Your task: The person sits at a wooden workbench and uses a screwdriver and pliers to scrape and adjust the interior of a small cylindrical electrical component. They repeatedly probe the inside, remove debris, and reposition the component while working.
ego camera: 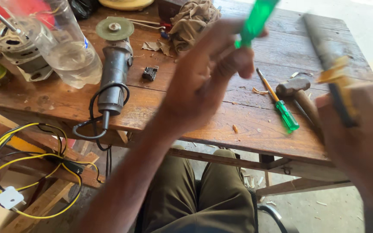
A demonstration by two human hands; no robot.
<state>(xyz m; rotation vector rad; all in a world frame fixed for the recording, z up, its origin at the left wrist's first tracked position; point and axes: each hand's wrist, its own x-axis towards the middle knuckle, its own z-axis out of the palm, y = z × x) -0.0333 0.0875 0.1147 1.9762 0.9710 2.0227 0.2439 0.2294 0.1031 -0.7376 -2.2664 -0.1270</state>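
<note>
My left hand [208,73] is raised over the wooden table [186,116] and grips a green-handled tool [255,21], blurred by motion, its tip hidden in my fingers. My right hand [359,129] at the right edge holds a yellow and black handle [339,86] of a long flat grey blade [320,39] that points away from me. A second green-handled screwdriver [281,105] lies on the table between my hands, beside a hammer [301,92].
An angle grinder [115,64] with its black cord lies at the left. A clear plastic bottle [72,47], an electric motor [16,43] and a crumpled brown rag [193,19] sit behind. Yellow and black wires [26,172] hang below left. My legs are under the table.
</note>
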